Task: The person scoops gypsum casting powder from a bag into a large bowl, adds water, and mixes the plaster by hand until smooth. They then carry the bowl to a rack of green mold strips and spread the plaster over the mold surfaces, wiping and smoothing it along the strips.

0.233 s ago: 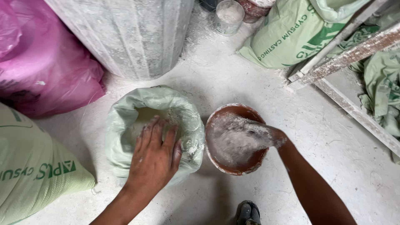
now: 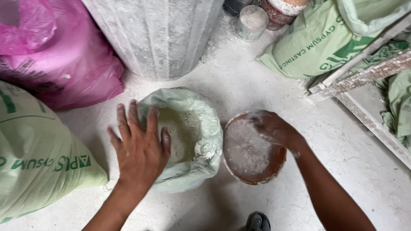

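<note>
My left hand (image 2: pixel 139 145) hovers flat, fingers spread, over the left rim of an open pale green sack (image 2: pixel 201 128) of off-white powder on the floor. My right hand (image 2: pixel 269 126), dusted white and blurred, is curled over the far right rim of a brown bowl (image 2: pixel 257 177) filled with white powder. I cannot see what the right fingers hold. The bowl stands just right of the open sack, touching it.
A pink sack (image 2: pixel 55 60) and a white woven sack (image 2: pixel 158 34) stand behind. Full green sacks lie at left (image 2: pixel 38 171) and top right (image 2: pixel 317 42). A small clear cup (image 2: pixel 250 21) sits at the back. Dusty wooden boards (image 2: pixel 368 72) run along the right. A dark shoe toe (image 2: pixel 258 221) shows below.
My left hand has drawn out of the sack's opening to its left rim. My right hand has shifted over the bowl's rim.
</note>
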`<state>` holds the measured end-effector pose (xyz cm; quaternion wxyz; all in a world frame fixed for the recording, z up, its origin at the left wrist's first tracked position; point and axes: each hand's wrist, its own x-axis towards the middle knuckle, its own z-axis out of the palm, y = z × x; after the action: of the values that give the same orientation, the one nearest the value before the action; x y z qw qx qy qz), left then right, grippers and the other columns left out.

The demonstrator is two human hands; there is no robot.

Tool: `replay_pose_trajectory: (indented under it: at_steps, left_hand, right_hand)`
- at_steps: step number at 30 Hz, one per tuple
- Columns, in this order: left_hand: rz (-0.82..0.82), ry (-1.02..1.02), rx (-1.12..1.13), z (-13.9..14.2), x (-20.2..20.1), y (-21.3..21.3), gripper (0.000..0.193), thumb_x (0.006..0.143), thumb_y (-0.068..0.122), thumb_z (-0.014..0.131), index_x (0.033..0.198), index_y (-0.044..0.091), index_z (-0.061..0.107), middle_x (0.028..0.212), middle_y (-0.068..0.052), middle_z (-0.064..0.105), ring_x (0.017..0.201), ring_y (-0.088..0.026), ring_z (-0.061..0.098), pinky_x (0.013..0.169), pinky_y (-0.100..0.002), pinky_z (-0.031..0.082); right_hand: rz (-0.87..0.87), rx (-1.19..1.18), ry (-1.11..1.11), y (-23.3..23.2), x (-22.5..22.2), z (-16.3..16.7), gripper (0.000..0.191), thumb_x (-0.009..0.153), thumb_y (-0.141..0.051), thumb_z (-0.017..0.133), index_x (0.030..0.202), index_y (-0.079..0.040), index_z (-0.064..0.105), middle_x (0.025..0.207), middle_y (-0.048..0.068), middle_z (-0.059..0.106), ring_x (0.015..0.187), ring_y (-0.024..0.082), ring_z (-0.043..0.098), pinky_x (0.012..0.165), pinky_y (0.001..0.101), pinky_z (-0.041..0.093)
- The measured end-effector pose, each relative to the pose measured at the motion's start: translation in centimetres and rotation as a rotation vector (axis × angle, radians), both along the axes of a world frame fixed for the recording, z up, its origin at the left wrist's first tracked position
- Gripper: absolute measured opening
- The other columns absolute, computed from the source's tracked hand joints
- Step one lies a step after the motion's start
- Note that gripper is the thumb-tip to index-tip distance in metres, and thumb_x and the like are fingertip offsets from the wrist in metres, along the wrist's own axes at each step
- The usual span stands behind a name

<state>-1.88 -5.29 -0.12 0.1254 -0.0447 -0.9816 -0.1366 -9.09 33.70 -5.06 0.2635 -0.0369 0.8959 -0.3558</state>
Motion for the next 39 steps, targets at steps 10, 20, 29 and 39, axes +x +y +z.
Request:
replay_pose_trajectory:
  at_steps: [10, 20, 29, 39]
  left_hand:
    - [0.07, -0.352, 0.494, -0.6, -1.9, -5.1, 0.075, 0.087, 0.006, 0.059, 0.157, 0.021, 0.036, 0.11, -0.028, 0.066, 0.095, -0.048, 0.068, 0.087, -0.058, 0.053]
    - [0.023, -0.368, 0.544, -0.6, -1.7, -6.1, 0.084, 0.082, 0.001, 0.061, 0.159, 0.023, 0.037, 0.121, -0.024, 0.061, 0.087, -0.047, 0.07, 0.081, -0.055, 0.057]
    - [0.023, -0.279, 0.727, -0.8, -3.8, -7.0, 0.075, 0.08, 0.0, 0.059, 0.151, 0.021, 0.046, 0.125, -0.02, 0.064, 0.09, -0.038, 0.073, 0.081, -0.048, 0.058]
    - [-0.008, -0.32, 0.679, -0.9, -3.7, -7.3, 0.08, 0.079, 0.002, 0.061, 0.155, 0.02, 0.041, 0.131, -0.019, 0.061, 0.094, -0.042, 0.07, 0.083, -0.052, 0.056]
  right_hand:
    - [0.497, 0.323, 0.324, -23.3, -4.5, -16.5, 0.053, 0.106, -0.035, 0.049, 0.146, -0.002, 0.049, 0.138, 0.025, 0.057, 0.118, 0.033, 0.058, 0.097, 0.0486, 0.05]
    - [0.505, 0.835, -0.064, -24.4, -0.9, -22.7, 0.072, 0.099, -0.055, 0.052, 0.141, 0.003, 0.052, 0.142, 0.025, 0.054, 0.13, 0.036, 0.053, 0.109, 0.0495, 0.04]
    - [0.504, 0.48, 0.417, -23.4, -12.5, -27.3, 0.055, 0.102, -0.036, 0.053, 0.144, -0.001, 0.05, 0.144, 0.019, 0.054, 0.131, 0.034, 0.054, 0.11, 0.0427, 0.041]
    - [0.682, 0.54, -0.006, -28.2, -3.0, -25.1, 0.045, 0.099, -0.03, 0.053, 0.135, -0.003, 0.054, 0.133, 0.019, 0.059, 0.121, 0.033, 0.058, 0.102, 0.0435, 0.044]
